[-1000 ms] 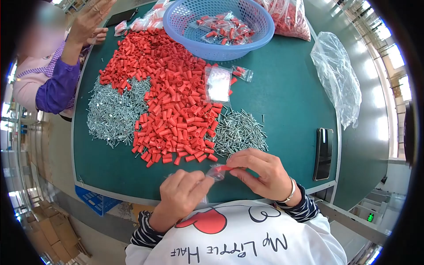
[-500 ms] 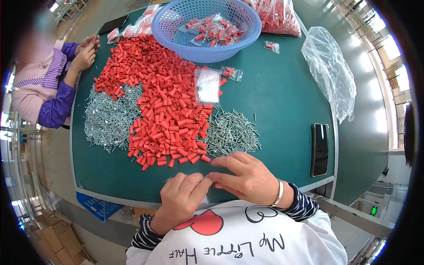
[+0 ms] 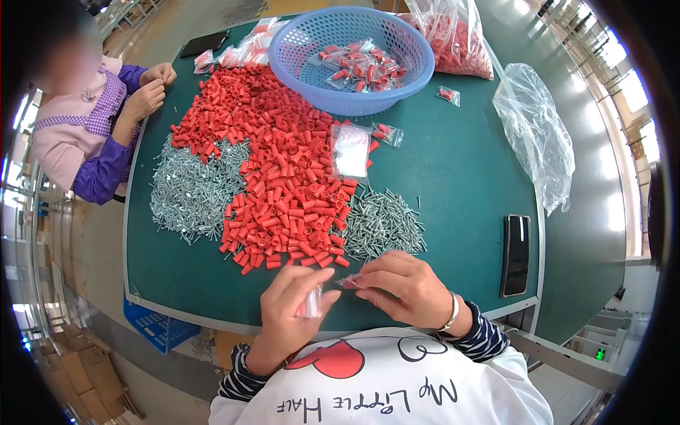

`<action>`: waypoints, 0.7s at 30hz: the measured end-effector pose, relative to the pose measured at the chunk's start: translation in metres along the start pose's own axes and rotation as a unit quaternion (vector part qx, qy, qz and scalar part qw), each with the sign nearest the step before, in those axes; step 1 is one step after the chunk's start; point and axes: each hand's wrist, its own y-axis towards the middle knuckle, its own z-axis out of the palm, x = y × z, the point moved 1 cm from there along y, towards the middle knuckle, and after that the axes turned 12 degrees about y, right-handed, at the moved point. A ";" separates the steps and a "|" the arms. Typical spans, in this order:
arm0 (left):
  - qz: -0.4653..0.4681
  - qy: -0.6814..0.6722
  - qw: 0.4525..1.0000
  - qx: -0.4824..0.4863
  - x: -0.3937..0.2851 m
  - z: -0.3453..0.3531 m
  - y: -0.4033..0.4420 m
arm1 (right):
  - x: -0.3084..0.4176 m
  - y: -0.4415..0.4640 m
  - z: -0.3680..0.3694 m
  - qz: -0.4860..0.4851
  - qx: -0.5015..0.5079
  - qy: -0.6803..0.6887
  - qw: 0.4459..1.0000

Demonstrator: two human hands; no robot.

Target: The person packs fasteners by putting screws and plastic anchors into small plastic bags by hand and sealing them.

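My left hand (image 3: pixel 289 306) is curled around a small stack of see-through plastic bags (image 3: pixel 309 304) with reddish edges, near the table's front edge. Just to its right, my right hand (image 3: pixel 404 289) pinches a small see-through plastic bag (image 3: pixel 348 282) between thumb and fingers; what is inside it, if anything, I cannot make out. Beyond my hands lies a large heap of red cone-shaped caps (image 3: pixel 290 205). A pile of silver screws (image 3: pixel 386 223) sits right of the heap, close above my right hand.
Filled little bags lie in a blue basket (image 3: pixel 297 74). A stack of flat bags (image 3: pixel 351 152), a phone (image 3: pixel 516 255), a crumpled plastic bag (image 3: pixel 535 138), a big bag of red caps (image 3: pixel 460 49) and more screws (image 3: pixel 191 191) are around. A co-worker's hands (image 3: pixel 152 88) are at left.
My hands have moved apart. The bag stack in my left hand now shows, and a small bag is visible in my right fingers. The whole view has shifted slightly.
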 end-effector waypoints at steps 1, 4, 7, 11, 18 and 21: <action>0.004 -0.022 1.000 0.011 0.000 0.000 0.003 | 0.001 0.001 -0.001 0.001 0.007 0.007 1.000; 0.011 -0.095 0.995 0.040 0.003 0.003 0.007 | 0.003 0.004 0.000 -0.003 0.025 0.023 0.999; -0.013 -0.157 0.985 0.071 0.009 0.008 0.004 | 0.003 0.007 0.003 -0.008 0.027 0.025 0.999; -0.035 -0.166 0.985 0.030 0.010 0.008 0.001 | 0.006 0.004 0.001 0.062 -0.054 0.112 0.990; -0.014 -0.159 0.987 -0.001 -0.006 0.007 0.011 | 0.010 0.006 0.000 0.085 -0.054 0.133 0.986; 0.017 -0.170 0.985 0.033 0.002 0.011 0.010 | 0.008 0.005 0.005 0.079 -0.061 0.136 0.986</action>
